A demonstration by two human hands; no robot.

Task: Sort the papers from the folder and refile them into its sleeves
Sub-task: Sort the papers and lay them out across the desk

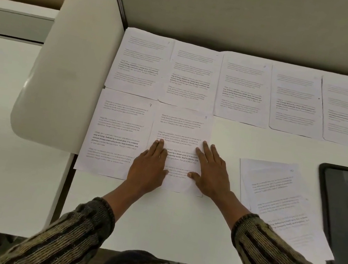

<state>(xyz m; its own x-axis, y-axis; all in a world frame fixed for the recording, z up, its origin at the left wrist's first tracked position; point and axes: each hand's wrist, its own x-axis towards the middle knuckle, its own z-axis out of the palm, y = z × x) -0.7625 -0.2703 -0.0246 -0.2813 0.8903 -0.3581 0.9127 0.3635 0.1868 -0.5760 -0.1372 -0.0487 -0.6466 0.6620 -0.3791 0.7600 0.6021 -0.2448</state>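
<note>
Lying flat under both hands' fingers (159,146) — sheet 8 (182,128).

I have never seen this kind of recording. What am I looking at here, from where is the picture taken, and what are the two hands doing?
There is no machine here, only a person. The single picture comes from a camera worn on the person's head, looking forward and down, so you see striped sleeves and both hands from above.

The white desk is covered with printed sheets. A far row lies side by side along the back wall. Nearer, a sheet marked 7 lies beside a sheet marked 8. The left hand and right hand both rest flat on sheet 8, palms down; nothing is lifted or gripped. To the right sits a loose pile, its top sheet marked 10, partly overlapping a dark folder.
</note>
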